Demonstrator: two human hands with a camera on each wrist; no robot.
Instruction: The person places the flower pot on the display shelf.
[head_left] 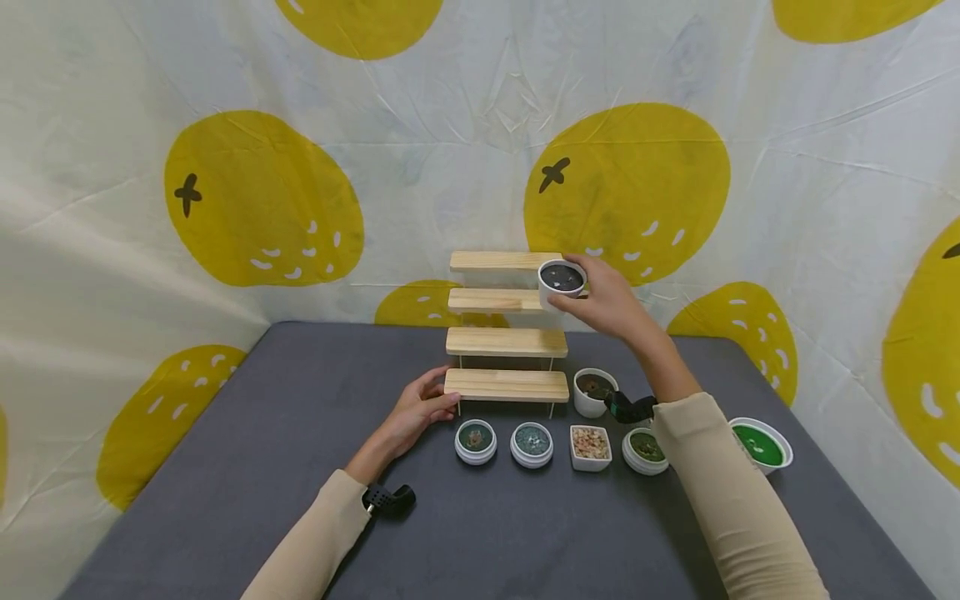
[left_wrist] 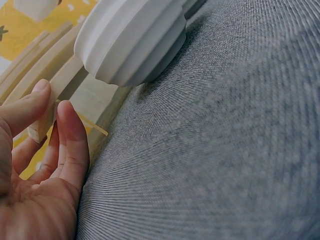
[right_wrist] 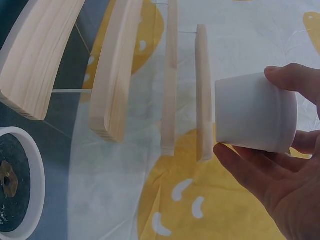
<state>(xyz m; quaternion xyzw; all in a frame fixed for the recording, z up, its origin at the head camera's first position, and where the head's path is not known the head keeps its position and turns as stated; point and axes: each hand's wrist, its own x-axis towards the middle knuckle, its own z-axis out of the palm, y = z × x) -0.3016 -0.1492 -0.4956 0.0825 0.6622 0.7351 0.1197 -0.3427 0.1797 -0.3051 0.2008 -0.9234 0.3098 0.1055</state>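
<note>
A wooden four-step display stand stands toward the back of the table. My left hand pinches the left end of its lowest step, the thumb on one face and fingers on the other in the left wrist view. My right hand grips a small white cup with a dark filling by its sides. It holds this cup raised at the right end of the top step, in front of it. From the right wrist view, the cup's base faces the top step's edge; whether they touch I cannot tell.
Two round white pots with green-blue fillings, a square white dish of pinkish bits and a green-filled pot line the front. A brown-filled cup stands right of the stand. Farther right is a bright green bowl.
</note>
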